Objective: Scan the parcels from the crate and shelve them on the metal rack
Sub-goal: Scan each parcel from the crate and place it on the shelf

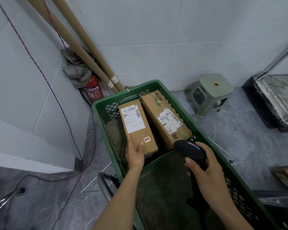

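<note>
The left hand (135, 154) holds the near end of a brown box (137, 128). The thumb lies on top of it, and the fingers wrap around its left side. The box has a big white label and a small sticker on top. It sits inside the green crate (105, 101), near the far end.

The right hand (205, 166) grips a black scanner (189, 150). The fingers are curled around its handle. The scanner's head hangs over the crate, close to the near ends of both boxes.

A second brown box (166, 118) lies in the crate too, just to the right of the first one. It also has labels with bar codes.

Past the crate, a small grey stool (209, 92) stands on the floor by the wall. A red fire extinguisher (93, 91) stands in the corner, with a cloth (75, 67) on top and long cardboard tubes (90, 47) leaning beside it. The metal rack (276, 95) is at the far right, with a dusty shelf.
</note>
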Tool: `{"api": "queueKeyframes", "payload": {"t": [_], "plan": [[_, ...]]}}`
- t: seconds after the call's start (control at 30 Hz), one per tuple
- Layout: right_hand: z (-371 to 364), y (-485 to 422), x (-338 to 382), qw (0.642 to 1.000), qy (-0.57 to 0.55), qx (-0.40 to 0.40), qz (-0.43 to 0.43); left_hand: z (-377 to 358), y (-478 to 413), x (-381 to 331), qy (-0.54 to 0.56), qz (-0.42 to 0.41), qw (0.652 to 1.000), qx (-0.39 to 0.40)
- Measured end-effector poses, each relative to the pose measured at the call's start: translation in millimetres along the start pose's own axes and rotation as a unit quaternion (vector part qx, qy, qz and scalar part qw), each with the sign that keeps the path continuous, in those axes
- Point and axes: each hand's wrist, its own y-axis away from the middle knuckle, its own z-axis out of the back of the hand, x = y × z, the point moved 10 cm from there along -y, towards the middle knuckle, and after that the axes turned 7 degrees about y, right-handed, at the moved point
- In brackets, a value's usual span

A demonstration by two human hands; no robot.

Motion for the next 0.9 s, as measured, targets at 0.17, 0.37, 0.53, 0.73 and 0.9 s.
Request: {"api": "queueKeyframes", "payload": {"t": [0.17, 0.37, 0.53, 0.73, 0.9], "plan": [[2.6, 3.9, 6.0, 1.0, -0.001, -0.005, 0.001, 5.2, 12.2, -13.8, 0.004, -0.024, 1.0, -0.01], [11.4, 13.2, 17.9, 1.0, -0.01, -0.02, 0.006, 11.6, 29.9, -38.6, -0.011, -0.051, 0.999, -0.005], [20.2, 26.3, 31.4, 0.999, -0.011, -0.039, 0.001, 20.4, 45.9, -68.2, -0.032, -0.076, 0.997, -0.001], [36.1, 53.0, 61.0, 0.997, -0.007, -0.075, 0.022, 31.1, 66.4, -106.1, -0.039, -0.113, 0.993, 0.027], [47.0, 79.8, 82.3, 0.993, -0.019, -0.108, 0.035, 43.0, 90.2, -130.8, -0.043, -0.143, 0.988, 0.037]]}}
